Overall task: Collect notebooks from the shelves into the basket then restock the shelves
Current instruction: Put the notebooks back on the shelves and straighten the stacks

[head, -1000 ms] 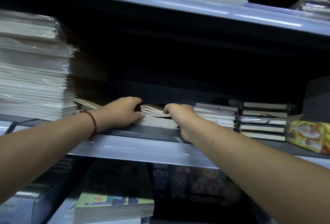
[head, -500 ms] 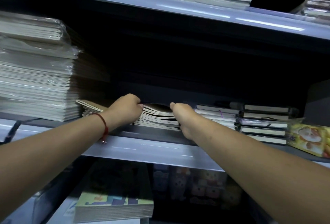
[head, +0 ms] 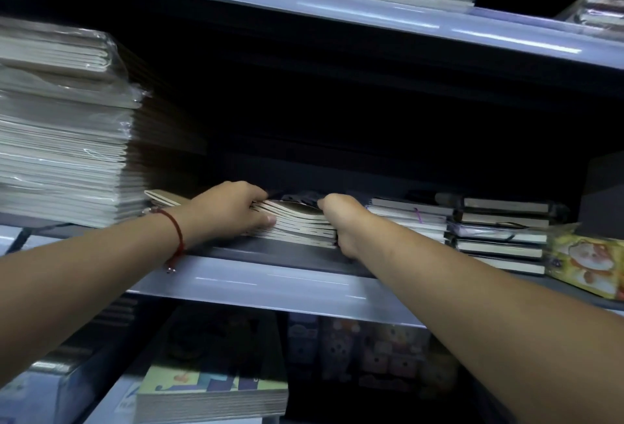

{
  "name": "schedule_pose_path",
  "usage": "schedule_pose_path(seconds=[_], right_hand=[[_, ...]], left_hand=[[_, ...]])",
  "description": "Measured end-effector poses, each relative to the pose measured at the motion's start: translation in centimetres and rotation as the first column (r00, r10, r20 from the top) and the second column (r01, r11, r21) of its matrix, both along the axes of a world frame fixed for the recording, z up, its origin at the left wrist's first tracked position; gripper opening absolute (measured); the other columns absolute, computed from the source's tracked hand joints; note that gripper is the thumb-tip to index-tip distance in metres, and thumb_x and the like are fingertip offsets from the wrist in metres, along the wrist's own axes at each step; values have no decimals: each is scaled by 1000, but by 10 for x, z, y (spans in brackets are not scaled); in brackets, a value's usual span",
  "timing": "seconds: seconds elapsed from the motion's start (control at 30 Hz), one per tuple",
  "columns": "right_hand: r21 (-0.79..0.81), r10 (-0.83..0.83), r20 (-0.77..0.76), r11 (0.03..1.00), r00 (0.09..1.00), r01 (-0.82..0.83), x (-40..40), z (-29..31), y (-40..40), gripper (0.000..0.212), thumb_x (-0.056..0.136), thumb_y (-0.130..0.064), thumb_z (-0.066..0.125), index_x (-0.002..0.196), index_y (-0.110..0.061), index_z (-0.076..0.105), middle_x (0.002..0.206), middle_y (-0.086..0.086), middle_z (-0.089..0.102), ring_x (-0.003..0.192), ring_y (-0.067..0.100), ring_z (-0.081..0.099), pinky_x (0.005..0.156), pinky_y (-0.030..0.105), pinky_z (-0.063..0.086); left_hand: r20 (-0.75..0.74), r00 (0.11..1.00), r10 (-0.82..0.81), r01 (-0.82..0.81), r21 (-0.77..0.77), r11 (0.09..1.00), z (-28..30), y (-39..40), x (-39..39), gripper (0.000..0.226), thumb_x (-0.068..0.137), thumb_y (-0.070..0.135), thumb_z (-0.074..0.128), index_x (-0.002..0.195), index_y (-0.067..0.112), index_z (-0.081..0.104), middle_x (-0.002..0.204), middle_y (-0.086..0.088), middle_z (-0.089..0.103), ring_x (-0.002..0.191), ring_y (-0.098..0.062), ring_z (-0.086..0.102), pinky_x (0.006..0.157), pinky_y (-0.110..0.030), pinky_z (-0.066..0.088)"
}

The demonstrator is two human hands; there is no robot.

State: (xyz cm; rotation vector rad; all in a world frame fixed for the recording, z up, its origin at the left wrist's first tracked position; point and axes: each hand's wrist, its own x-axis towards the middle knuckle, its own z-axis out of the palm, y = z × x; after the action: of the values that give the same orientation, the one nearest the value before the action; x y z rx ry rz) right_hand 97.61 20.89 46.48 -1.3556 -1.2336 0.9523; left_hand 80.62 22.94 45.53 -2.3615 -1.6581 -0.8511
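Both hands are on one small stack of notebooks (head: 297, 224) lying on the middle shelf (head: 270, 283). The left hand (head: 229, 210) grips the stack's left end, fingers curled over the top and thumb pressed against the page edges. The right hand (head: 341, 221) clasps the right end, with its fingers hidden behind the stack. Holding both ends this way probably keeps the thin, floppy notebooks squared together so they can come off the shelf as one bundle. The top covers bow upward between the hands, which suggests the stack is being squeezed.

The stack shows roughly seven or eight notebooks; blur prevents an exact count. Left of it stands one tall wrapped pile (head: 64, 139), with another notebook (head: 165, 198) poking out just behind the left wrist. Right of it sit two low stacks of bound books (head: 496, 237), then one yellow packet (head: 587, 265). The basket is not in view.
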Motion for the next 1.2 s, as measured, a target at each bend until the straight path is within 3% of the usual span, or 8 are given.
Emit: schedule_pose_path(seconds=[0.2,0.37,0.6,0.73,0.83,0.97,1.07,1.2], right_hand=[[22,38,77,999,996,-40,17,-15,61,57,63,-29,57,117,-9,60,128,11,61,117,33,57,105,47,44],[70,14,387,997,922,-44,10,-6,3,23,98,-26,53,113,-11,59,103,6,55,106,28,55,79,30,44],[98,22,564,991,826,-94,19,-15,17,10,90,-5,49,81,-10,51,81,8,47,69,20,40,53,28,26],[47,79,585,990,807,-131,20,-13,18,3,89,-15,53,89,-12,54,99,7,54,76,21,50,61,28,34],[-10,127,746,984,653,-180,23,-8,12,41,91,-37,54,126,-15,48,130,10,44,109,29,52,77,30,37],[-43,157,872,968,463,-247,30,7,-17,70,98,-52,43,154,-21,17,159,9,17,145,30,18,115,38,26],[-159,246,906,952,344,-260,37,34,-39,74,99,-56,35,157,-26,0,164,2,-5,150,27,-2,121,39,11],[-293,386,878,901,284,-321,32,77,-62,70,99,-57,35,156,-33,4,163,-5,-15,150,24,-11,123,42,5]], left_hand=[[-106,988,108,-101,64,993,-2,4,9,38,90,53,60,98,16,67,79,4,57,81,-18,55,68,-29,39],[-41,997,58,-57,27,998,1,0,10,37,93,49,58,111,17,64,87,4,56,83,-15,53,70,-27,37],[-103,991,89,-86,37,996,-6,5,8,33,95,48,55,111,22,68,85,5,62,84,-16,58,71,-28,42],[-165,980,108,-107,14,994,-3,6,7,29,95,50,52,93,25,65,82,6,60,86,-19,60,69,-30,40],[-235,961,146,-167,-71,983,6,-1,5,38,95,56,44,119,30,58,107,-3,60,104,-28,60,84,-35,47],[-261,958,120,-140,-60,988,16,-38,-10,74,88,68,30,148,25,36,129,-7,57,113,-29,58,94,-36,48],[-225,965,132,-162,-116,980,28,-80,-33,70,87,68,41,145,29,43,142,-7,53,121,-28,58,98,-39,48],[-218,956,196,-257,-304,918,72,-135,-72,72,89,71,37,148,30,40,147,0,49,130,-25,52,102,-41,44]])
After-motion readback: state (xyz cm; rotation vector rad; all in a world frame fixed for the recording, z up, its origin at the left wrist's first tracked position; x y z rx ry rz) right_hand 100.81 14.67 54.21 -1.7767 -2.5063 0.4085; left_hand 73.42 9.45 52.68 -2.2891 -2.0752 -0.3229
